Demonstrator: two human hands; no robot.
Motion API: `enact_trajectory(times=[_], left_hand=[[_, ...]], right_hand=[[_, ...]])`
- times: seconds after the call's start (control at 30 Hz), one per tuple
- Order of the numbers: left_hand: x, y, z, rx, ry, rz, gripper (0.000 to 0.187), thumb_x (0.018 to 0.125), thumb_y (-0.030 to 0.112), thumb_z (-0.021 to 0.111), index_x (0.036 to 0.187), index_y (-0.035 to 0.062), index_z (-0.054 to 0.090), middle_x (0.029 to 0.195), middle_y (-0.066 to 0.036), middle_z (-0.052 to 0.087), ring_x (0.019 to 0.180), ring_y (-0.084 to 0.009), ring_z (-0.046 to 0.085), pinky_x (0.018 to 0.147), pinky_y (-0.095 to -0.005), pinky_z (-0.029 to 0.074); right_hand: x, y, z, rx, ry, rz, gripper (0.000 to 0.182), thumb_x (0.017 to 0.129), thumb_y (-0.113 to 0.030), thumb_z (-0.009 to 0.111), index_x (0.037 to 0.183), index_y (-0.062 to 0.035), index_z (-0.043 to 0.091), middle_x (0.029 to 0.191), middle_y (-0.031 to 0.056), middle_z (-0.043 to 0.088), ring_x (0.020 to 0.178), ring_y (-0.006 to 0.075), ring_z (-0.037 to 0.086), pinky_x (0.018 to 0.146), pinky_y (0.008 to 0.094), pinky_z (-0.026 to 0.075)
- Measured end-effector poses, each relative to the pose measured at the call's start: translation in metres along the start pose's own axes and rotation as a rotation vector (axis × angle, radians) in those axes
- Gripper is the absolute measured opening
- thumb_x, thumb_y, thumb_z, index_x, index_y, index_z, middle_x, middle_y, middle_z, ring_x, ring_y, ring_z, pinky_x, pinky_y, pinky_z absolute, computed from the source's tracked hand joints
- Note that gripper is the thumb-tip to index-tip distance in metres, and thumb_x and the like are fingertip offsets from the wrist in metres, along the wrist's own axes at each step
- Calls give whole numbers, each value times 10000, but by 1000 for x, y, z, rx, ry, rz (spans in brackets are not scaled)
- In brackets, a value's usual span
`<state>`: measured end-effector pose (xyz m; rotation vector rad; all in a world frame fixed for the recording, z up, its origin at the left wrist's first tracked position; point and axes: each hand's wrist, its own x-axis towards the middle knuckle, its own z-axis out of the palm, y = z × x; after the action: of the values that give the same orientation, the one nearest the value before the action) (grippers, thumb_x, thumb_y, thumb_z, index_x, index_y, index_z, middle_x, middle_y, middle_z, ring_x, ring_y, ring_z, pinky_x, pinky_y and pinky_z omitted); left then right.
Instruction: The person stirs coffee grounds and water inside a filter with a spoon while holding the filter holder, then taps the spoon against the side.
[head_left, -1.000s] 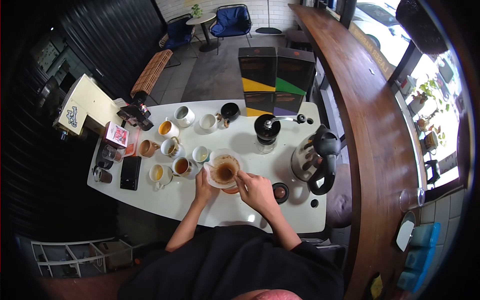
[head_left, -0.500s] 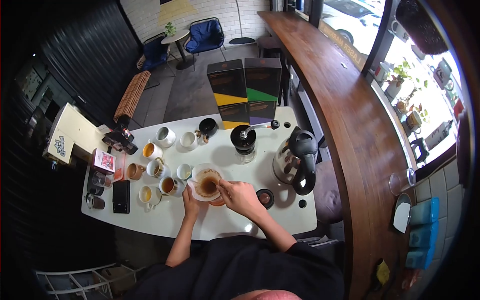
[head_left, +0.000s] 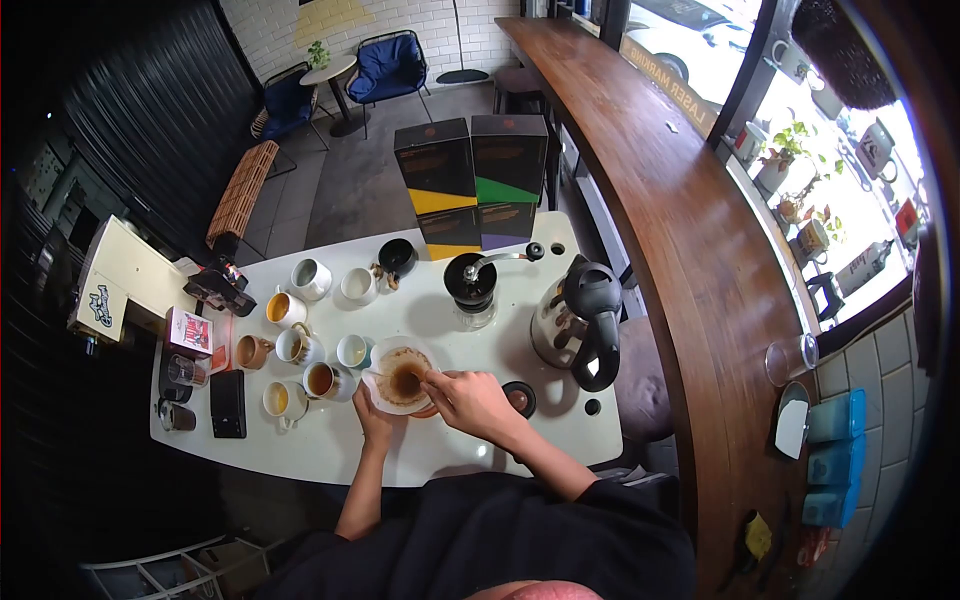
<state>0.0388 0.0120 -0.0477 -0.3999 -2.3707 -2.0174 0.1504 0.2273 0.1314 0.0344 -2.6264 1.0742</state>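
A white paper filter point(head_left: 403, 376) with wet brown coffee grounds inside sits over an orange-tinted vessel point(head_left: 424, 410) near the table's front edge. Round the filter's left side, my left hand point(head_left: 374, 414) is closed on its rim. My right hand point(head_left: 465, 398) has its fingers pinched at the right side of the filter; whatever lies between them is too small to make out. Just left of the filter stands a small cup point(head_left: 354, 350). A round dark lid point(head_left: 519, 399) lies to the right, partly beside my right hand.
Several cups, one a white mug point(head_left: 285, 401), stand left on the white table point(head_left: 300, 450). A hand grinder point(head_left: 470, 285) and a large kettle point(head_left: 580, 320) stand right. Black boxes point(head_left: 435, 165) are stacked behind. A wooden counter point(head_left: 650, 200) runs along the right.
The whole view has shifted, so the table and its objects appear slightly further left. Both hands remain at the filter, with little change in their grip.
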Motion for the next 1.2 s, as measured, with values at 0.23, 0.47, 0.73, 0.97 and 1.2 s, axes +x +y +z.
enact_trajectory(times=[0.23, 0.47, 0.73, 0.97, 1.2], left_hand=[[2, -2, -2, -45, 36, -14, 637, 979, 344, 635, 1411, -9, 327, 1404, -140, 445, 1293, -247, 471, 1102, -385, 383], [-3, 12, 5, 24, 7, 24, 506, 1045, 306, 528, 1406, -5, 359, 1344, -132, 481, 1253, -229, 497, 1087, -371, 386], [9, -40, -8, 2, 4, 32, 576, 1010, 320, 583, 1423, -3, 345, 1372, -128, 466, 1277, -234, 483, 1090, -381, 388], [5, 39, 17, -76, 52, 245, 376, 1000, 288, 590, 1193, -36, 585, 1045, -105, 658, 982, -183, 627, 893, -338, 499], [12, 59, 15, 32, 12, 283, 278, 1025, 230, 511, 981, -36, 583, 810, -98, 651, 746, -150, 604, 689, -322, 494]], right_hand=[[-3, -2, -1, -22, -21, 28, 166, 960, -227, 587, 980, -71, 640, 783, 143, 688, 647, 360, 655, 569, 456, 518], [-5, -6, 1, -21, -45, 61, 172, 959, -220, 587, 1029, -70, 630, 772, 157, 680, 656, 374, 653, 584, 469, 517], [-9, -9, 7, -2, 29, 49, 156, 966, -203, 572, 969, -54, 619, 764, 172, 674, 669, 383, 652, 592, 468, 515], [-5, -12, 4, -13, 19, 66, 128, 948, -181, 601, 929, -54, 609, 729, 169, 645, 655, 395, 631, 586, 477, 495], [3, -11, 1, -37, 69, 17, 113, 934, -148, 636, 896, -47, 600, 763, 145, 653, 612, 367, 618, 540, 444, 476]])
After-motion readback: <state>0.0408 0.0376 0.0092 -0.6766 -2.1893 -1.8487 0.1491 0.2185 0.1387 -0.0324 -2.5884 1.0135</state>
